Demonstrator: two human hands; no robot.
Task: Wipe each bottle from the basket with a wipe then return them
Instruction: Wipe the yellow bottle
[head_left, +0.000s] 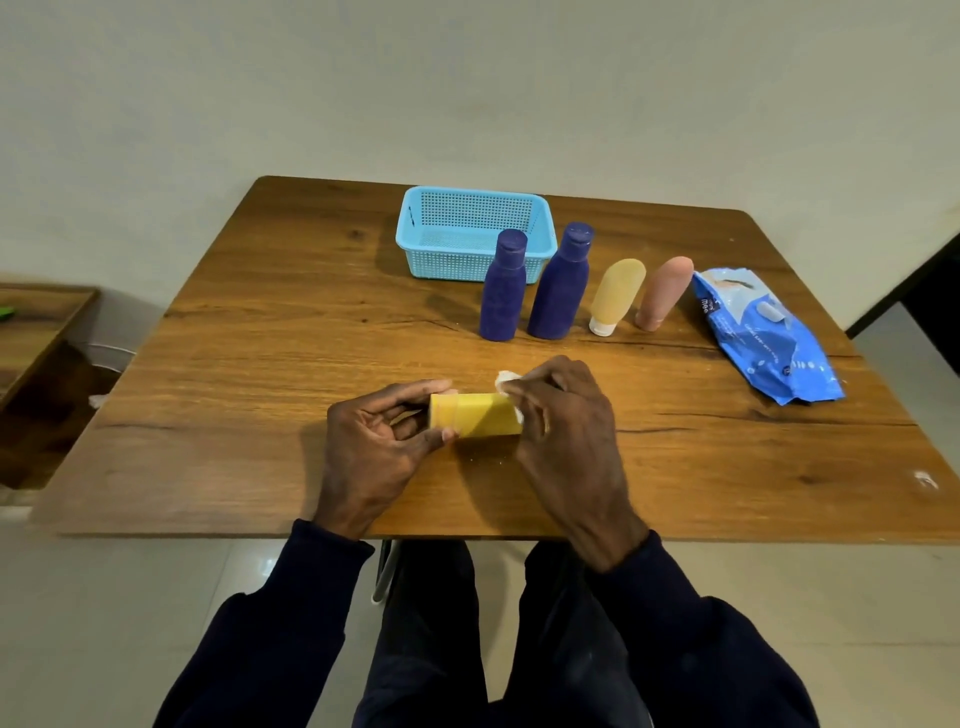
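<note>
At the far left edge, a low wooden side table (47, 322) stands apart from the wooden counter (249, 332). At the counter's near edge, in dark sleeves, the person's left hand (371, 449) grips the left end of a yellow bottle (475, 414): its fingers (415, 389) curl over the top and the thumb closes on the underside. The bottle lies on its side, lengthwise from left to right, between the two hands; whether it rests on the counter or is held just above it cannot be told. A white wipe (506, 378) is bunched at the bottle's right end, pinched in the curled fingers (524, 396) of the right hand (569, 434) and pressed against the bottle.

Farther back, a light blue mesh basket (457, 234) sits with its perforated floor and walls in plain view; every bottle is outside it. Just in front of its right half, two dark blue bottles (504, 288) (561, 283) stand upright, caps up, side by side. To their right, a pale yellow tube (616, 296) stands on its white cap, and a pink tube (666, 291) stands on its cap just beside it. At the right, a blue pack of wet wipes (769, 343) lies flat on the counter.
</note>
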